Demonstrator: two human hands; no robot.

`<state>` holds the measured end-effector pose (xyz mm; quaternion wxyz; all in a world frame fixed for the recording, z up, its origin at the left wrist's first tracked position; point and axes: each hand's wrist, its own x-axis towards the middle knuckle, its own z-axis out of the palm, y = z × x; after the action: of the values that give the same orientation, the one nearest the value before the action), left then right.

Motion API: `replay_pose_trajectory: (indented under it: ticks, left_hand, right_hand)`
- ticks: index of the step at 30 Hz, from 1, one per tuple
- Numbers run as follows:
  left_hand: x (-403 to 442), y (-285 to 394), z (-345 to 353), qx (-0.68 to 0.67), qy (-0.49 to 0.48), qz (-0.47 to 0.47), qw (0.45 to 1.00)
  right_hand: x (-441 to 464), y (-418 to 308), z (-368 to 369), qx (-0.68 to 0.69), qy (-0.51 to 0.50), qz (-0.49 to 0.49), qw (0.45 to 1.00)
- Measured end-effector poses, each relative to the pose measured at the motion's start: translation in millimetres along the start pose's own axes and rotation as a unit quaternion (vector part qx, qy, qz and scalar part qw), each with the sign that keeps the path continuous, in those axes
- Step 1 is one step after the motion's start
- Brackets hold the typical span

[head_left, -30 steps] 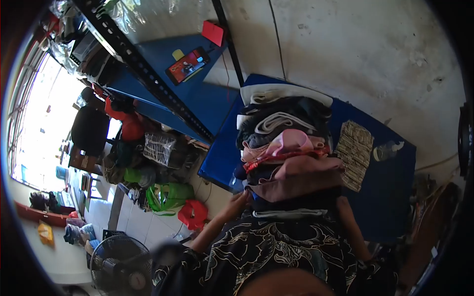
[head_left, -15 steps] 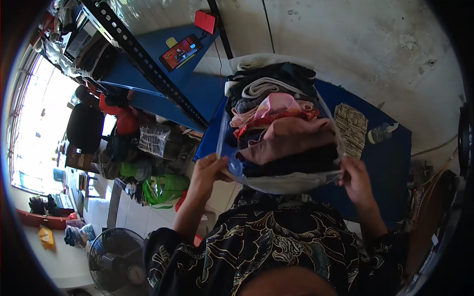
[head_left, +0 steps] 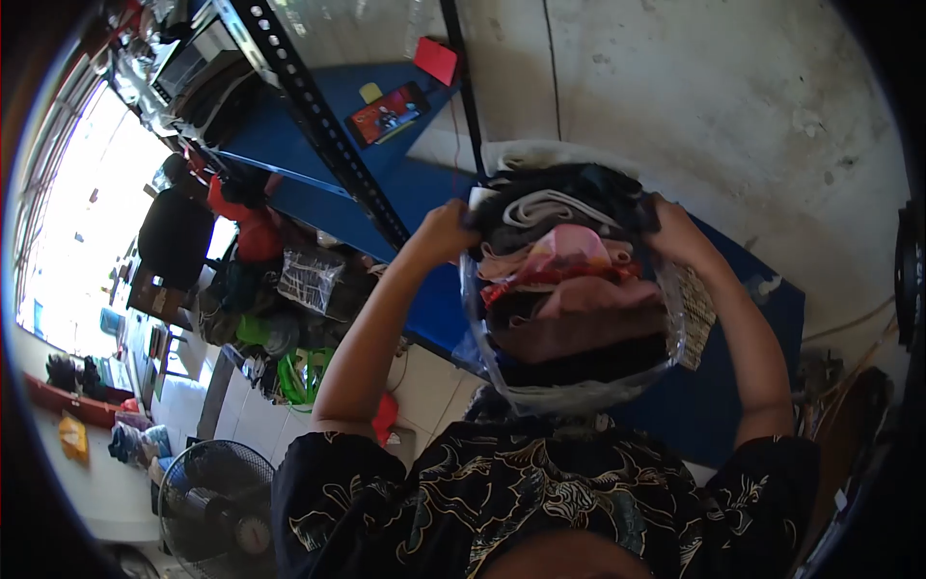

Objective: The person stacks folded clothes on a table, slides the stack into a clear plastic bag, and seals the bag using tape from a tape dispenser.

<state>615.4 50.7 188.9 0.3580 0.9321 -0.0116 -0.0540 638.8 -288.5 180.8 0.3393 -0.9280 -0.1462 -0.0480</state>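
A clear plastic bag (head_left: 579,398) with an open top holds a row of folded clothes on the blue table. Among the clothes are a pink piece (head_left: 571,249), a red patterned piece (head_left: 521,286), a brown piece (head_left: 569,333) and black pieces. My left hand (head_left: 449,232) is closed at the bag's far left edge, beside the dark cloth. At the far right edge, my right hand (head_left: 667,232) grips the bag next to a dark garment. Some fingertips of both hands are hidden against the bag and cloth.
A black slotted metal post (head_left: 318,125) rises at the left of the blue table (head_left: 743,280). A phone (head_left: 388,114) and a red box (head_left: 436,60) lie on the blue shelf. Behind my right forearm is a patterned cloth (head_left: 696,318). A fan (head_left: 217,507) stands lower left.
Both hands have moved from the bag's near corners to its far corners. The bag's near rim has sunk and crumpled around the clothes. The view has shifted slightly.
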Motion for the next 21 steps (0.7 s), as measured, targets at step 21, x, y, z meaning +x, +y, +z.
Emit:
replay_pose_trajectory:
  ticks: [21]
  left_hand:
    - [-6, 50, -53, 0.162, 0.234, 0.142, 0.948]
  right_hand:
    - [36, -43, -44, -0.246, 0.121, -0.115, 0.955]
